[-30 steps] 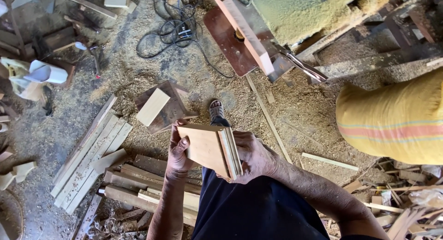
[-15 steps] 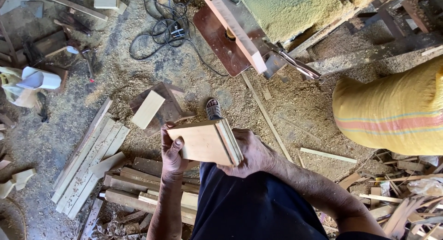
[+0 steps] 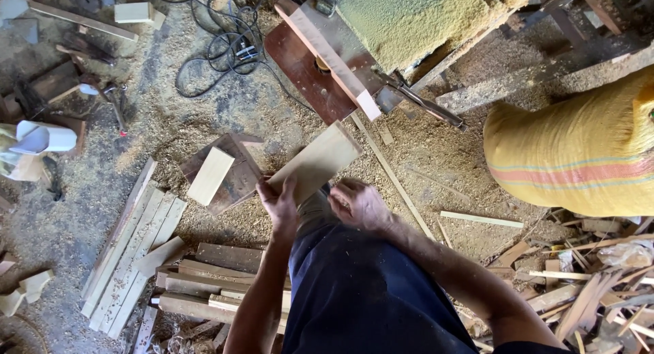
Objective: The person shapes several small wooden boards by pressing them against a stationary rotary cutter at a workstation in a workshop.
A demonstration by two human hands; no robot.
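Wooden board (image 3: 317,162), pale, flat, rectangular, tilted, gripped by left hand (image 3: 281,205)

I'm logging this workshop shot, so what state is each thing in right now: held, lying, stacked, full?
Wooden board: held up, tilted, by the left hand.
Right hand: beside the board's lower end, grip unclear.
Small plank: lying flat on a dark board.
Long planks: lying side by side on the sawdust floor.
Yellow sack: full, bulging.
Black cable: loose, tangled on the floor.
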